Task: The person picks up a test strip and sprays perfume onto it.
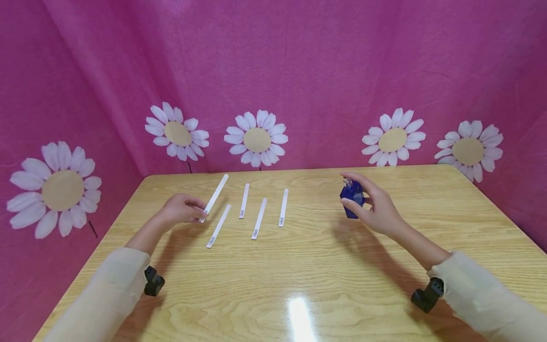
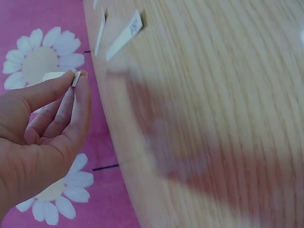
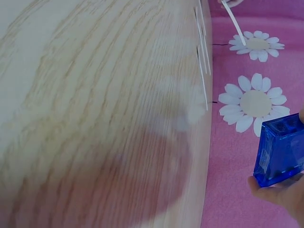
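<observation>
My left hand (image 1: 183, 209) pinches a white paper test strip (image 1: 217, 192) by its printed lower end. The strip slants up and away, raised above the table; in the left wrist view the thumb and index finger meet on its printed end (image 2: 76, 79). At the right, my right hand (image 1: 378, 212) holds a blue glass perfume bottle (image 1: 351, 192) over the table. Its index finger lies over the clear sprayer top (image 1: 347, 181), and the thumb is against the side. In the right wrist view the blue bottle (image 3: 281, 151) shows only in part, cut by the frame edge.
Several more white strips (image 1: 259, 218) lie spaced apart on the wooden table (image 1: 256, 280), between the two hands. Behind the table hangs a pink cloth (image 1: 299, 71) with large white daisies (image 1: 257, 138). A dark wrist camera (image 1: 154, 281) sits at each sleeve.
</observation>
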The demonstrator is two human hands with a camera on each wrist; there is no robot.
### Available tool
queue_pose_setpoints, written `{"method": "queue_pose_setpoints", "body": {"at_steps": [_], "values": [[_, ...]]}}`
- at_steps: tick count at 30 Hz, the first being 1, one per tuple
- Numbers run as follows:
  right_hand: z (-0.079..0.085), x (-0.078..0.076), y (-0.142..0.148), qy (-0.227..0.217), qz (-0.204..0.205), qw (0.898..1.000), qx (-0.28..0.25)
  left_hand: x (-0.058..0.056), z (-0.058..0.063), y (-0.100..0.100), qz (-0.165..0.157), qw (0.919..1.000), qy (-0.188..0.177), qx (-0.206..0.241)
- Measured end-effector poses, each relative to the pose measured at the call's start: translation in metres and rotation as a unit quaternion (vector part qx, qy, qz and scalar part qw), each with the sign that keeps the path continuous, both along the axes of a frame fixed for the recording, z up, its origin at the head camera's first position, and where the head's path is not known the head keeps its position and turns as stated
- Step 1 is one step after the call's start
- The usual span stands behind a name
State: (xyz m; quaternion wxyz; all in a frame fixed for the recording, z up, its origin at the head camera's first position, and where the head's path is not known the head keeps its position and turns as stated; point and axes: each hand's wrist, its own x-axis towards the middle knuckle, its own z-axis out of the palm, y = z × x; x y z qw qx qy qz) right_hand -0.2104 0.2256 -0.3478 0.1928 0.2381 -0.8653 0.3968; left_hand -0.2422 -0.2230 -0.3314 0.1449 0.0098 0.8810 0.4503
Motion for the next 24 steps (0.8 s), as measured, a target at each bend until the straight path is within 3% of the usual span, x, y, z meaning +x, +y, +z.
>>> {"method": "queue_pose_setpoints", "body": {"at_steps": [5, 12, 17, 24], "values": [[-0.001, 0.002, 0.002, -0.003, 0.004, 1.0, -0.002, -0.004, -0.005, -0.009, 0.005, 1.0, -0.001, -0.004], [-0.003, 0.003, 0.004, -0.009, 0.009, 1.0, -0.007, -0.005, -0.009, -0.02, -0.004, 0.999, -0.024, 0.037], [-0.003, 0.003, 0.005, -0.013, 0.012, 1.0, -0.005, -0.005, -0.01, -0.025, -0.007, 0.9986, -0.037, 0.037], [-0.006, 0.003, 0.005, -0.015, 0.018, 1.0, -0.001, -0.007, -0.013, -0.031, 0.011, 0.9974, -0.058, 0.043]]}}
